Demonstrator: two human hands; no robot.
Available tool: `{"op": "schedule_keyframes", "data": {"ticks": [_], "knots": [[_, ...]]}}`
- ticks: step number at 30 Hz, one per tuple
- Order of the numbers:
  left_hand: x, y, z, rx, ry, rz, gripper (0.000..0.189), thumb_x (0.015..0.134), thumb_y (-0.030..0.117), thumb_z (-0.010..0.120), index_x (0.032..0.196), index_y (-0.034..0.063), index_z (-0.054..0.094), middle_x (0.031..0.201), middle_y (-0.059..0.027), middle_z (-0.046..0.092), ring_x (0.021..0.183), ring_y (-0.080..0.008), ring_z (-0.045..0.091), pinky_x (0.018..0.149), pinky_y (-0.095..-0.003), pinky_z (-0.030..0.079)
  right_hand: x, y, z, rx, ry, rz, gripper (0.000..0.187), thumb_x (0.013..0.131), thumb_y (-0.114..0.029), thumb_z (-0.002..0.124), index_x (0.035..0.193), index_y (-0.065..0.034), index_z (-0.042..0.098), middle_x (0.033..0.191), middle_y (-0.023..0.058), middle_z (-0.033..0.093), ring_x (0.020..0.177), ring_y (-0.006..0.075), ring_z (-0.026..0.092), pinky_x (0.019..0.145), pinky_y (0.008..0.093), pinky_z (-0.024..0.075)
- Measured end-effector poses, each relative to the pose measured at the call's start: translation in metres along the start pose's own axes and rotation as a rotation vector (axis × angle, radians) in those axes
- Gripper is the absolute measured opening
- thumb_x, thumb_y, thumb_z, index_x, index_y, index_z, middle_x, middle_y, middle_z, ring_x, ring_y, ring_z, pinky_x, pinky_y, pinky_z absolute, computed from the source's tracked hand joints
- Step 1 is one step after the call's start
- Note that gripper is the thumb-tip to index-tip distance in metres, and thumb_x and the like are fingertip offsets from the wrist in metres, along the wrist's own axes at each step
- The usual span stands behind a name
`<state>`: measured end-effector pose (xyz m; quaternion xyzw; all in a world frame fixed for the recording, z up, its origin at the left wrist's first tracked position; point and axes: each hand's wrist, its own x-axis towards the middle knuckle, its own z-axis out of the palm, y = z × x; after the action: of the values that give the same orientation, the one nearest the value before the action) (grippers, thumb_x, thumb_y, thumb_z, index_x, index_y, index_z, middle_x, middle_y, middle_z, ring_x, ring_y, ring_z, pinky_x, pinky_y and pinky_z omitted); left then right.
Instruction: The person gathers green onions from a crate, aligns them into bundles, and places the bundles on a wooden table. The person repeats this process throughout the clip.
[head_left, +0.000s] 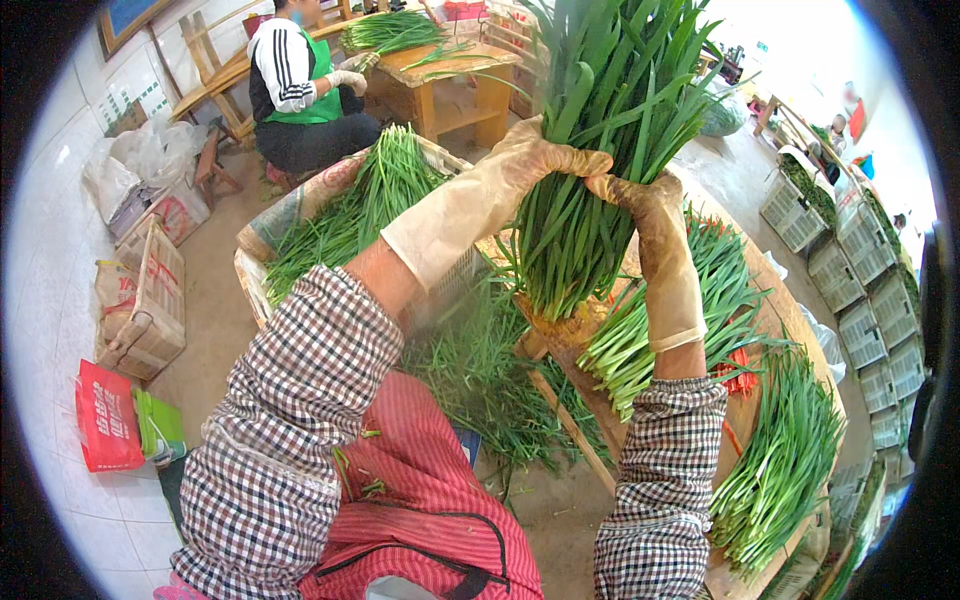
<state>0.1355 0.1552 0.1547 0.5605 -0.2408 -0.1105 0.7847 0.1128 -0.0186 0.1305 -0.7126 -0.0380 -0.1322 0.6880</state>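
My left hand (544, 154) and my right hand (651, 201), both in stained pale rubber gloves, grip a thick bunch of garlic chives (574, 251) around its middle. The bunch stands upright, pale cut ends down near the inner edge of the wooden table (784, 281), leaf tips rising past the picture's top. Beside and partly behind my right forearm lies a second bunch of chives (622, 360) on the tabletop. Closer to me on the table rests another bunch (780, 465). Between those two, red ties (739, 379) lie in a small heap.
A crate (255, 289) full of chives stands ahead to the left. Loose leaves (487, 367) cover the floor below the table. Beyond sits a person (300, 97) with gloved hands at a small wooden table (450, 64). Plastic crates (832, 274) line the right side; a box (154, 300) is left.
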Motion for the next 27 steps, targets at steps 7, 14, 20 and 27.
{"op": "schedule_keyframes", "data": {"ticks": [7, 14, 20, 27], "knots": [[0.017, 0.018, 0.006, -0.011, -0.111, 0.013, 0.038, 0.074, 0.013, 0.081, 0.108, 0.0019, 0.066, 0.095, -0.0066, 0.07, 0.085, -0.0157, 0.066, 0.079, -0.0302, 0.053, 0.004, -0.024, 0.002, -0.004, -0.038, -0.091, 0.047, 0.067, -0.021, 0.084, 0.107, -0.0014, 0.067, 0.096, 0.0055, 0.07, 0.083, 0.0171, 0.065, 0.079, 0.0311, 0.0506], [0.034, 0.035, 0.013, -0.013, -0.21, 0.013, 0.037, 0.075, 0.014, 0.08, 0.108, 0.0019, 0.067, 0.095, -0.0064, 0.07, 0.084, -0.0154, 0.066, 0.079, -0.0298, 0.054, 0.004, -0.055, 0.008, 0.142, -0.192, -0.227, 0.041, 0.071, -0.017, 0.083, 0.105, -0.0009, 0.066, 0.092, 0.0069, 0.07, 0.076, 0.0171, 0.068, 0.069, 0.0302, 0.0564], [0.046, 0.041, 0.016, -0.024, -0.256, 0.003, 0.036, 0.075, 0.014, 0.08, 0.107, 0.0019, 0.067, 0.094, -0.0063, 0.07, 0.084, -0.0152, 0.066, 0.078, -0.0295, 0.054, 0.018, -0.052, 0.007, 0.059, -0.19, -0.23, 0.038, 0.075, -0.017, 0.08, 0.106, -0.001, 0.065, 0.091, 0.0056, 0.069, 0.075, 0.0161, 0.068, 0.068, 0.0294, 0.0568], [0.06, 0.047, 0.02, -0.028, -0.284, -0.005, 0.035, 0.076, 0.014, 0.08, 0.106, 0.0019, 0.067, 0.093, -0.0061, 0.07, 0.083, -0.0149, 0.066, 0.078, -0.0291, 0.054, 0.041, -0.046, 0.011, 0.02, -0.306, -0.391, 0.042, 0.076, -0.017, 0.081, 0.11, -0.0012, 0.063, 0.092, 0.0063, 0.069, 0.075, 0.0172, 0.068, 0.068, 0.0313, 0.0582]]}}
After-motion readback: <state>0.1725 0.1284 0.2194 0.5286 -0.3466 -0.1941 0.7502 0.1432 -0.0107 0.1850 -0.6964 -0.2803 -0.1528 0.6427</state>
